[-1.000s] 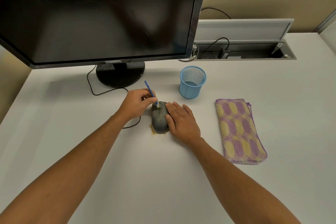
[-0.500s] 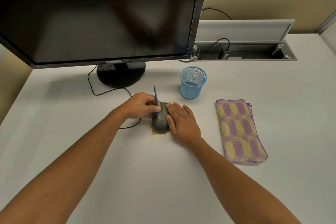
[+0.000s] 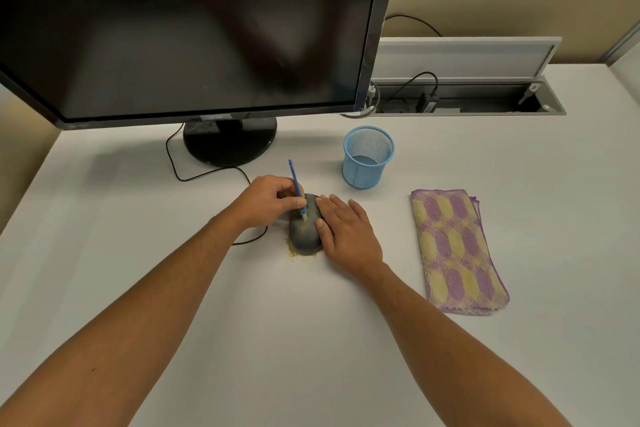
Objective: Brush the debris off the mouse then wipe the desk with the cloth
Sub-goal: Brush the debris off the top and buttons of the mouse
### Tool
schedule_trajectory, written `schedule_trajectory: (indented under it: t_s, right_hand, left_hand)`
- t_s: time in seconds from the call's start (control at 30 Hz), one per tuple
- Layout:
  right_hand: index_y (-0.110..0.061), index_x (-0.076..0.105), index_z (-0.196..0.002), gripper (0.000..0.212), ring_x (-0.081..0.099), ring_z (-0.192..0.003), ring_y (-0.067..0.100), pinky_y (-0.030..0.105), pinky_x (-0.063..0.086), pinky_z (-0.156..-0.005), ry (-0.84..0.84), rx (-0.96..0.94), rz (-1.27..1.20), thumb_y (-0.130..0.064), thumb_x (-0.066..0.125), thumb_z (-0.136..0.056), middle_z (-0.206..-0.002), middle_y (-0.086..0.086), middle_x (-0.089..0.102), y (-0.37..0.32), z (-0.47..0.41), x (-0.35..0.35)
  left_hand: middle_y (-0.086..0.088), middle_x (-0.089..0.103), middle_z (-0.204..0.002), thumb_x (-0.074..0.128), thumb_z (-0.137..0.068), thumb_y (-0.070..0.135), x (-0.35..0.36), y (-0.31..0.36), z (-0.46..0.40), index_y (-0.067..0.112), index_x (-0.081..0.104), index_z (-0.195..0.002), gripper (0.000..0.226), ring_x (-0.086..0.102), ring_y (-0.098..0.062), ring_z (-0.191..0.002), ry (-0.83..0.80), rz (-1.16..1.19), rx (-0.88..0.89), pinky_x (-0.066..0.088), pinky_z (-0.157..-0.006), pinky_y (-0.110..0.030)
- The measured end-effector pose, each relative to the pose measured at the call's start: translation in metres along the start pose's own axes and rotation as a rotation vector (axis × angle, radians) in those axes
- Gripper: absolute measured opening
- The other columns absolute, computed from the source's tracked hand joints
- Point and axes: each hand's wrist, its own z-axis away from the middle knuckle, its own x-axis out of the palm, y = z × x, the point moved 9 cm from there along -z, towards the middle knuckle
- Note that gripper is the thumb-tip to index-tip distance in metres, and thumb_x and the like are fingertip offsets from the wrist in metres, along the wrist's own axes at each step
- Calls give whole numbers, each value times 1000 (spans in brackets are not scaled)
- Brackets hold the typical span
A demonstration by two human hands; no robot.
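Note:
A dark grey wired mouse point(image 3: 304, 236) lies on the white desk point(image 3: 277, 322), with yellowish debris point(image 3: 294, 253) on its top and scattered around its near end. My left hand point(image 3: 268, 199) pinches a small blue brush point(image 3: 297, 185), its pale bristles touching the mouse's top. My right hand point(image 3: 346, 230) rests flat against the mouse's right side, fingers straight. A folded purple-and-yellow cloth point(image 3: 457, 250) lies on the desk to the right, apart from both hands.
A blue mesh cup point(image 3: 367, 158) stands behind the mouse to the right. A black monitor point(image 3: 190, 28) on a round stand point(image 3: 230, 140) fills the back left. The mouse cable point(image 3: 204, 177) loops leftward. An open cable tray point(image 3: 467, 100) sits at the back right.
The brush has tipped from leaning left to more upright, and its bristles have moved down the mouse toward me. More debris lies at the mouse's near end. My right hand stays put.

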Motion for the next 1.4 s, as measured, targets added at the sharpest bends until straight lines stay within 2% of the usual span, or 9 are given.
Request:
schedule_trajectory:
  t_s: [0.13, 0.27, 0.47, 0.6, 0.7, 0.93, 1.1, 1.23, 1.4]
  right_hand:
    - [-20, 34, -149, 64, 26, -144, 13, 34, 8, -119, -1, -4, 6, -50, 10, -97, -153, -2, 39, -1, 0, 0]
    - [-20, 37, -148, 60, 28, -143, 13, 34, 10, -118, 28, -3, 11, -46, 15, -99, -150, -1, 42, 1, 0, 0]
    - [-20, 37, -148, 59, 27, -143, 12, 34, 10, -119, 28, -4, 15, -46, 17, -99, -151, -3, 42, 1, 0, 1]
    - [-20, 37, -148, 59, 27, -144, 12, 34, 10, -119, 24, -2, 19, -46, 17, -99, -151, -2, 42, 2, -1, 1]
    - [-20, 36, -148, 60, 27, -144, 13, 34, 9, -119, 20, -3, 17, -46, 15, -99, -151, -2, 41, 2, 0, 1]
    - [-21, 35, -148, 61, 26, -144, 13, 35, 9, -119, 8, -2, 9, -48, 13, -98, -152, -2, 40, 1, 0, 1]
    - [-21, 35, -149, 61, 26, -144, 13, 35, 10, -119, 9, -1, 9, -49, 13, -98, -152, -2, 40, 1, 0, 1]
    - [-20, 36, -148, 61, 27, -144, 13, 35, 11, -119, 17, -4, 20, -47, 14, -98, -151, -1, 41, 1, 0, 1]
    - [-20, 37, -148, 58, 28, -143, 13, 36, 13, -119, 28, -4, 23, -45, 17, -99, -150, -2, 43, 2, -1, 1]
  left_hand:
    - [3, 68, -97, 67, -90, 24, 5, 0, 2, 19, 71, -101, 14, 62, -15, -93, -103, -62, -17, 45, -80, -25]
    - [-1, 70, -101, 67, -90, 21, 4, -3, 2, 17, 71, -104, 15, 64, -17, -96, -110, 27, -12, 46, -81, -22]
    - [1, 69, -99, 66, -90, 23, -24, -14, -2, 13, 70, -108, 21, 63, -15, -92, 235, 74, -21, 48, -81, -24]
    - [-1, 68, -98, 66, -91, 22, -22, -12, -2, 8, 70, -110, 24, 62, -14, -91, 308, 55, -3, 45, -77, -17]
    - [0, 67, -96, 65, -91, 22, -20, -11, -3, 9, 70, -109, 22, 61, -11, -88, 272, 33, 3, 43, -72, -14]
    - [0, 67, -113, 65, -91, 18, -14, -15, 0, 10, 72, -109, 21, 62, -18, -99, 86, -37, -17, 50, -89, -30]
    - [-1, 67, -99, 66, -90, 19, -8, -12, 9, 9, 71, -111, 23, 62, -15, -86, -3, -40, -34, 48, -73, -21]
    - [3, 68, -94, 67, -89, 20, -3, -14, 16, 12, 72, -107, 20, 64, -14, -84, -95, -83, -30, 47, -69, -20]
    - [2, 70, -93, 66, -90, 15, -11, -18, 17, 14, 71, -103, 14, 65, -15, -85, 1, 76, -34, 50, -76, -22]
